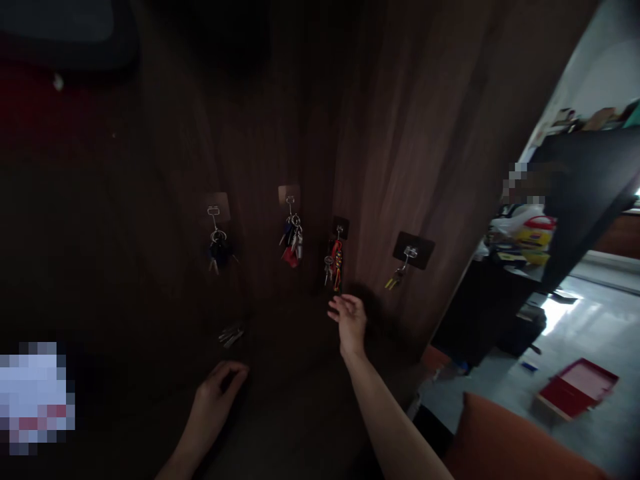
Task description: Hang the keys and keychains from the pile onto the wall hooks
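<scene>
My right hand (351,321) is raised with its fingers apart, just below a key bunch (333,263) with red and multicoloured straps on a wall hook. Lower left, my left hand (214,393) rests near the dark surface, thumb and forefinger tips together in a loop with nothing visible between them. Beyond it lie several loose metal keys (231,335). On other adhesive hooks hang a dark key bunch (219,252), a key bunch with a red tag (292,241) and small keys with yellow parts (395,279).
Dark wood panels (400,133) form a corner around the hooks. An orange cushion-like object (520,443) sits at lower right. Beyond, an open red box (575,390) lies on the shiny floor (613,333), near a cluttered dark cabinet (490,300). A dark, blurred object fills the upper left.
</scene>
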Demonstrator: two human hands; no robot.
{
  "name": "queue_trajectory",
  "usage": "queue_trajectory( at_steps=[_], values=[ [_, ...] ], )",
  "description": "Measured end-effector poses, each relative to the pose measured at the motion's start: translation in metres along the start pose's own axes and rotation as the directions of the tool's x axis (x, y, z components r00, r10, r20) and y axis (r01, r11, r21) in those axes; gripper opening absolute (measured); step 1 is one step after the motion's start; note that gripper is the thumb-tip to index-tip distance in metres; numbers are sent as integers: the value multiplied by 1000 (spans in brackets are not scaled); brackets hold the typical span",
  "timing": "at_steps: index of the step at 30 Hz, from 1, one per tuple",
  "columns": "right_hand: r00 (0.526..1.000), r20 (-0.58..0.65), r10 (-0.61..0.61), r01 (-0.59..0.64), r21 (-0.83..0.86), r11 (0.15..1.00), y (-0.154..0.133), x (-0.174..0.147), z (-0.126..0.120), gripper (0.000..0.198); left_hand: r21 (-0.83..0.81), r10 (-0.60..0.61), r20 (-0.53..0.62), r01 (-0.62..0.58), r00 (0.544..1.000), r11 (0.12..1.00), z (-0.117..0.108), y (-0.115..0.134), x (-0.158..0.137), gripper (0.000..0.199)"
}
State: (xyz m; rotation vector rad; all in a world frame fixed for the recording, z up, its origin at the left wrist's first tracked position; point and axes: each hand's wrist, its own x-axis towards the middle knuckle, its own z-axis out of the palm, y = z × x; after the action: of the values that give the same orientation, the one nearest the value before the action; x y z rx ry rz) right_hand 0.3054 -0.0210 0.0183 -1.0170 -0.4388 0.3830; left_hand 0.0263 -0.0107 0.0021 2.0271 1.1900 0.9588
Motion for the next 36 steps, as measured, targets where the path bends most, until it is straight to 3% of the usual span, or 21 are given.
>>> queue_trajectory(
  at_steps=[2, 5, 12, 14, 16, 20, 22, 24, 26, 29, 33, 36],
  values=[
    [978, 178, 106, -79, -152, 985, 9, -7, 7, 29, -4, -2, 3, 2, 1000, 1000, 0, 0, 0, 31],
    [890, 398, 221, -53, -392, 918, 18, -14, 19, 21, -21, -2, -2, 2, 1000, 1000, 0, 0, 0, 28],
    [758, 602, 252, 99, -488, 867, 33, -34, 46, 12, -54, -10, -2, 10, 1000, 999, 0, 0, 0, 23],
    [714, 663, 225, 207, -507, 836, 37, -44, 53, 15, -57, -6, -12, 5, 1000, 998, -1, 1, 0, 23],
    [634, 749, 193, 380, -520, 765, 40, -55, 58, 23, -57, -3, -22, 1, 1000, 998, -1, 1, 0, 22],
    [416, 886, 205, 656, -449, 607, 46, -73, 63, 38, -61, 2, -15, -3, 1000, 998, 0, 0, 0, 20],
    [350, 907, 235, 723, -421, 547, 49, -78, 63, 39, -69, 6, -8, -7, 1000, 998, 0, -2, 0, 20],
    [317, 915, 250, 749, -403, 527, 52, -80, 63, 39, -74, 10, -7, -10, 1000, 997, 0, -2, 0, 21],
    [310, 922, 233, 732, -388, 560, 55, -78, 62, 39, -72, 10, -9, -11, 1000, 997, 0, -2, 0, 21],
    [347, 926, 148, 638, -349, 687, 58, -73, 61, 34, -65, 7, -18, -8, 1000, 998, 0, -2, 0, 20],
    [476, 877, 60, 430, -292, 855, 57, -69, 58, 17, -70, -11, -58, 7, 998, 998, 0, -5, 0, 17],
    [569, 809, 146, 201, -309, 930, 52, -72, 56, 11, -87, -50, -135, 38, 990, 995, 1, -8, 1, 19]
  ],
)
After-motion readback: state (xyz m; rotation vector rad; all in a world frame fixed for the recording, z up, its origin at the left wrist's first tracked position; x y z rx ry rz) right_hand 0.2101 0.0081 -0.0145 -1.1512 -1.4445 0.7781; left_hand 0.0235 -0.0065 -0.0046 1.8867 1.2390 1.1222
